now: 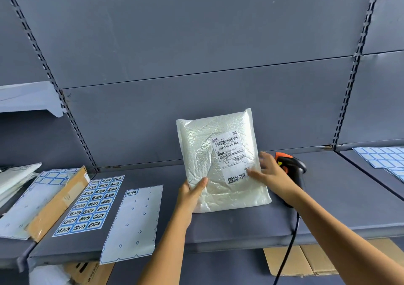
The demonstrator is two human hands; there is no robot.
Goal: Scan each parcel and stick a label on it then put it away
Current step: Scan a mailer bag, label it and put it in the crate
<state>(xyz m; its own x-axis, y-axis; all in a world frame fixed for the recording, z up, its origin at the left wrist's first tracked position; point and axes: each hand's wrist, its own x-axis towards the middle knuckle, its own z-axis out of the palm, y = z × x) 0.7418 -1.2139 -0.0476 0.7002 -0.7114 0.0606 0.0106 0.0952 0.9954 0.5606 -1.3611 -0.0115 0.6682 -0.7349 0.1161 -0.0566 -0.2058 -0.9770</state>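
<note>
"862-E14-00-888" on parcel label (232, 155)

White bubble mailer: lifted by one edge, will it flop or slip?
Probably holds its shape: the mailer stands tilted up while the left hand grips just one lower corner. Likely light too. Its glossy, creased film may slide on the shelf.

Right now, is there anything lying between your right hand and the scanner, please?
Nothing visible does. The right hand is at the right edge of the parcel, and the scanner lies on the shelf just behind it, with no object between them.
</note>
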